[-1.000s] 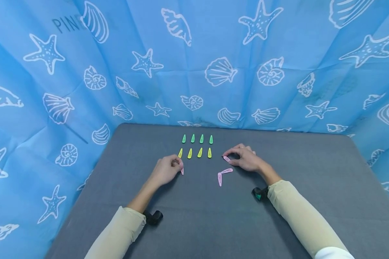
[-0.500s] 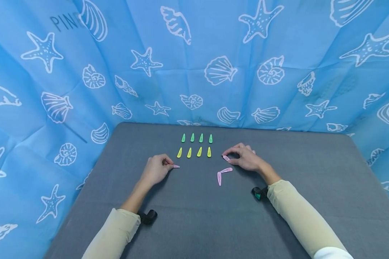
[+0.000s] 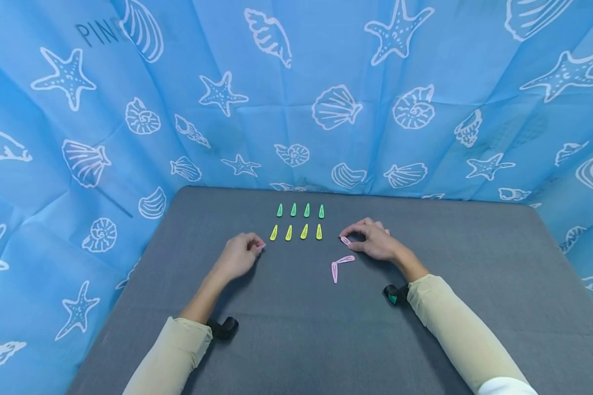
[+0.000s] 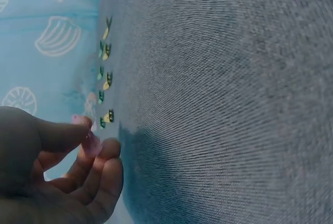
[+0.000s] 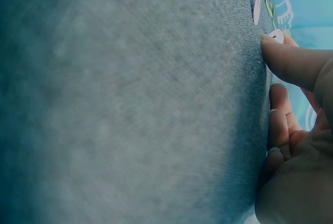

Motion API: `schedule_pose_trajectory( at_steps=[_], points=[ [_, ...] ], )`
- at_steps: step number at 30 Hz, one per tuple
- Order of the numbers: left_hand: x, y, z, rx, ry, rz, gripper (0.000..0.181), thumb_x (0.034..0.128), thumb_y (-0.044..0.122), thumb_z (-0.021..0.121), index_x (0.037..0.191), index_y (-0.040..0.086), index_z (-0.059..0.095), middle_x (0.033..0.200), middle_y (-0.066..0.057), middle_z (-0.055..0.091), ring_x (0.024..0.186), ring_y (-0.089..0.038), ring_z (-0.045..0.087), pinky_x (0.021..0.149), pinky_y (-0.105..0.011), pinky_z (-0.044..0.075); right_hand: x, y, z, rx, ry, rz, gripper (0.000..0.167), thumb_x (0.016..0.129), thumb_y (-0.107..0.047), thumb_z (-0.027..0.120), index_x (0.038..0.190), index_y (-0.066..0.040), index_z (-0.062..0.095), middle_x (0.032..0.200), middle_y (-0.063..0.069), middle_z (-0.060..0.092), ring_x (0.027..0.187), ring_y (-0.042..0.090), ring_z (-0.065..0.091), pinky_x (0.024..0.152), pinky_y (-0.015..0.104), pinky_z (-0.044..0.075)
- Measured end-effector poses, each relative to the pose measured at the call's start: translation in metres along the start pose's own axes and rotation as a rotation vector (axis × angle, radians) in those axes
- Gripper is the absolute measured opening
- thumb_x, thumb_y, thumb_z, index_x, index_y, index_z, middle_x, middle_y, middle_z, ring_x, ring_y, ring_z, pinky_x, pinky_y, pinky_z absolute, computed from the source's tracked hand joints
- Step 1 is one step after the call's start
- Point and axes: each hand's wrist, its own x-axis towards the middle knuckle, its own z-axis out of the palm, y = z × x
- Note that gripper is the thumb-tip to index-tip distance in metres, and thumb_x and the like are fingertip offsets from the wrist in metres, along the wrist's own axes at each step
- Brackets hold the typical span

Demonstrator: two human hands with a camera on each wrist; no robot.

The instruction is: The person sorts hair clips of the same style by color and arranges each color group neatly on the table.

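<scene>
My left hand point(image 3: 238, 257) pinches a pink snap hair clip point(image 4: 92, 144) between thumb and fingers, left of the yellow clips; in the head view only a bit of it shows. At the right, my right hand point(image 3: 375, 242) holds another pink hair clip point(image 3: 345, 241) by thumb and fingertip, low over the table. Below that hand lie two more pink clips, one upright point(image 3: 334, 272) and one slanted point(image 3: 346, 259), their ends close together. In the right wrist view the thumb covers part of the held clip point(image 5: 276, 36).
Several yellow hair clips point(image 3: 303, 232) form a row between the hands. Behind them runs a row of several green clips point(image 3: 307, 210). The grey cloth-covered table point(image 3: 296, 340) ends at a blue shell-print curtain point(image 3: 296, 99).
My left hand has drawn back leftward from below the first yellow clip, taking its pink clip along and turning it; the clip now shows less. The right hand stays put.
</scene>
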Motion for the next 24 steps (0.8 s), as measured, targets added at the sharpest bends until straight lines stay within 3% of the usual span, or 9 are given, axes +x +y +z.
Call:
schedule_pose_trajectory(
  at_steps=[5,10,15,19,24],
  points=[
    [0.002,-0.001,-0.001,-0.013,-0.014,-0.018,0.011,0.1014,0.023,0.064,0.099,0.014,0.07,0.081,-0.002,0.063,0.069,-0.015,0.053,0.062,-0.03,0.041,0.001,-0.001,-0.002,0.015,0.003,0.006,0.026,0.097,-0.019,0.07,0.123,-0.023,0.071,0.131,0.014,0.054,0.118,0.036,0.04,0.091,0.051,0.028],
    [0.004,-0.006,-0.001,0.01,-0.034,-0.028,0.006,0.0973,0.02,0.071,0.1,0.015,0.073,0.083,0.0,0.066,0.073,-0.014,0.055,0.064,-0.029,0.042,0.001,-0.002,-0.002,0.019,0.006,0.002,0.026,0.097,-0.019,0.069,0.123,-0.022,0.07,0.131,0.015,0.054,0.118,0.037,0.04,0.092,0.052,0.028],
    [0.008,-0.013,-0.003,0.008,-0.061,-0.008,0.016,0.0952,0.023,0.073,0.108,0.014,0.073,0.087,0.0,0.067,0.076,-0.014,0.056,0.067,-0.03,0.043,0.003,-0.002,0.0,0.029,0.022,-0.002,0.026,0.096,-0.018,0.07,0.122,-0.022,0.071,0.13,0.014,0.056,0.119,0.037,0.041,0.093,0.054,0.027],
    [0.013,-0.021,-0.01,-0.032,-0.146,0.02,0.032,0.0914,0.025,0.078,0.121,0.014,0.071,0.094,-0.002,0.065,0.078,-0.016,0.055,0.071,-0.031,0.043,0.004,-0.003,0.002,0.042,0.046,-0.028,0.023,0.094,-0.016,0.072,0.117,-0.018,0.071,0.119,0.011,0.06,0.113,0.033,0.045,0.091,0.049,0.027],
    [0.017,-0.033,-0.017,-0.105,-0.291,0.062,0.055,0.0817,0.02,0.087,0.132,0.015,0.067,0.103,-0.006,0.06,0.08,-0.019,0.05,0.071,-0.03,0.042,0.002,-0.003,0.0,0.151,0.063,-0.035,0.011,0.094,-0.007,0.069,0.105,-0.007,0.068,0.089,0.008,0.062,0.085,0.021,0.055,0.079,0.031,0.038]
  ],
)
